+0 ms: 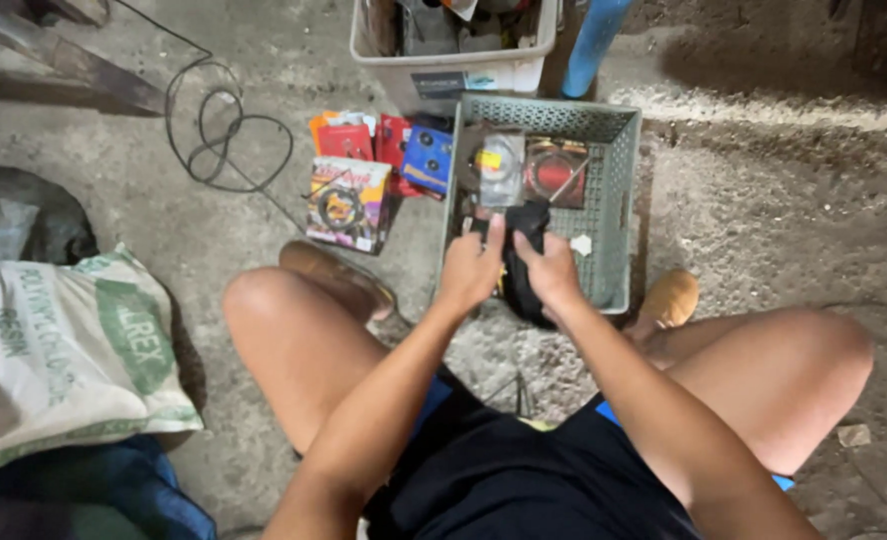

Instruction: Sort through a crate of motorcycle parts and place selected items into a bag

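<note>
Centre frame: left hand (471, 272) and right hand (551, 272) both closed on a black pouch (526, 262), propped on the grey basket (614, 200) rim, likely for support. Packets (349, 200) lying left.

Dim, soft-focus view, perhaps lit from above.

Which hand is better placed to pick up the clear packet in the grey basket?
Probably the left hand: its fingers end just below the clear packet, while the right hand sits further right on the black item.
</note>
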